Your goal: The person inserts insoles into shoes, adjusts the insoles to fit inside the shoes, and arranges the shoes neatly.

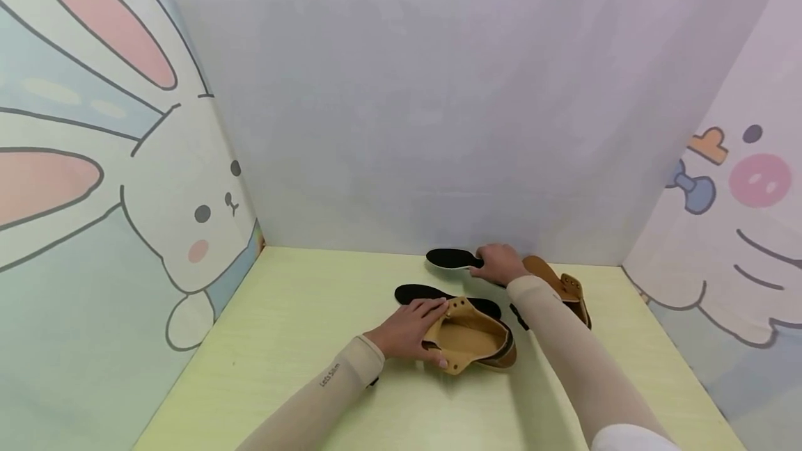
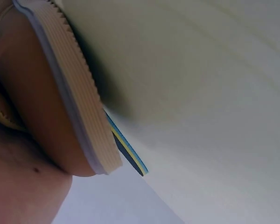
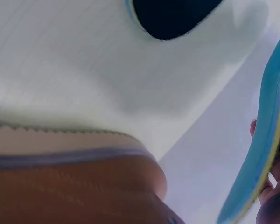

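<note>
In the head view my left hand (image 1: 410, 329) grips a tan lace-up shoe (image 1: 473, 339), fingers at the upper eyelet flap and thumb at the lower one. The shoe's opening faces up. The left wrist view shows its brown upper and ridged pale sole (image 2: 79, 98). Farther back, my right hand (image 1: 499, 264) pinches a black-topped insole (image 1: 450, 258) by one end; the right wrist view shows its teal underside (image 3: 256, 149) and yellow edge. A second black insole (image 1: 418, 292) lies on the table just behind the shoe, which partly covers it.
Another brown shoe (image 1: 544, 271) stands at the right, partly hidden by my right forearm. A pale yellow-green table (image 1: 301, 339) lies below everything. Behind it rises a plain pale wall (image 1: 407, 124); side panels carry a cartoon rabbit (image 1: 182, 207) and a pink-cheeked figure (image 1: 745, 228).
</note>
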`<action>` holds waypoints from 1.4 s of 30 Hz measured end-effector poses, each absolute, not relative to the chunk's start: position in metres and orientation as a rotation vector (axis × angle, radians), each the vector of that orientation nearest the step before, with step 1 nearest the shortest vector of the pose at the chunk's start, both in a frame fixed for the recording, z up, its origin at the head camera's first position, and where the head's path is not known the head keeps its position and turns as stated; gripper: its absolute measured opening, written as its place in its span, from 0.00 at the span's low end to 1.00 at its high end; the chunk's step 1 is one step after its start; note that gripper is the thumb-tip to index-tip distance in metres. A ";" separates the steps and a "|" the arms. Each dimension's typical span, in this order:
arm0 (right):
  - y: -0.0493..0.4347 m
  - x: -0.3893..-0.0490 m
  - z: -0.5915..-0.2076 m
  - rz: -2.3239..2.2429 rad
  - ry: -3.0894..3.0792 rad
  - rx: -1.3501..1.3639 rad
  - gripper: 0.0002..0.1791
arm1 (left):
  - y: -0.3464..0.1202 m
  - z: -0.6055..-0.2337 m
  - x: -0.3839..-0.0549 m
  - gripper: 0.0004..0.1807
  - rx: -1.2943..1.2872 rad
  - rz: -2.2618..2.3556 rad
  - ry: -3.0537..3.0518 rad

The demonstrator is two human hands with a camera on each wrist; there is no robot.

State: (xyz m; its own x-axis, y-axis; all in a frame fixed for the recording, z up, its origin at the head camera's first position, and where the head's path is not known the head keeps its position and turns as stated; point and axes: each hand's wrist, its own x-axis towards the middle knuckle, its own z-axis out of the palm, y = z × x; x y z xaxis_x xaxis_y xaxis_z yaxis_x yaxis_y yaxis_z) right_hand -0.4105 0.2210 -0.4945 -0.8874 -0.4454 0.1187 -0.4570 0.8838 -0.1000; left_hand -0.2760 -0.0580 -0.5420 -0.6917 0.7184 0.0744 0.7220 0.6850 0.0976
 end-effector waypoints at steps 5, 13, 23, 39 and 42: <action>0.226 -0.395 -0.476 0.310 -2.948 0.701 0.22 | -0.059 -0.539 -0.272 0.62 -1.216 -0.195 -2.856; 0.236 -0.368 -0.449 0.461 -2.940 0.690 0.18 | -0.061 -0.535 -0.270 0.61 -1.216 -0.197 -2.856; 0.254 -0.325 -0.429 0.405 -2.851 0.786 0.13 | -0.057 -0.536 -0.271 0.62 -1.196 -0.188 -2.885; 0.259 -0.255 -0.383 0.158 -2.639 1.044 0.15 | -0.057 -0.542 -0.273 0.62 -1.196 -0.197 -2.860; 0.258 -0.246 -0.374 0.087 -2.680 1.053 0.18 | -0.057 -0.542 -0.274 0.62 -1.206 -0.204 -2.854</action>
State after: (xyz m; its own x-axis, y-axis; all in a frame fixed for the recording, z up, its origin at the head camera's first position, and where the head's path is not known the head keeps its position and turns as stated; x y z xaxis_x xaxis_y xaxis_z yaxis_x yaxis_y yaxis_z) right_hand -0.2456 0.2576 -0.3741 -0.7036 -0.6609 0.2611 -0.6764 0.7355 0.0390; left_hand -0.2736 -0.0573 -0.5424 -0.6978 0.7112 0.0848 0.7161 0.6899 0.1062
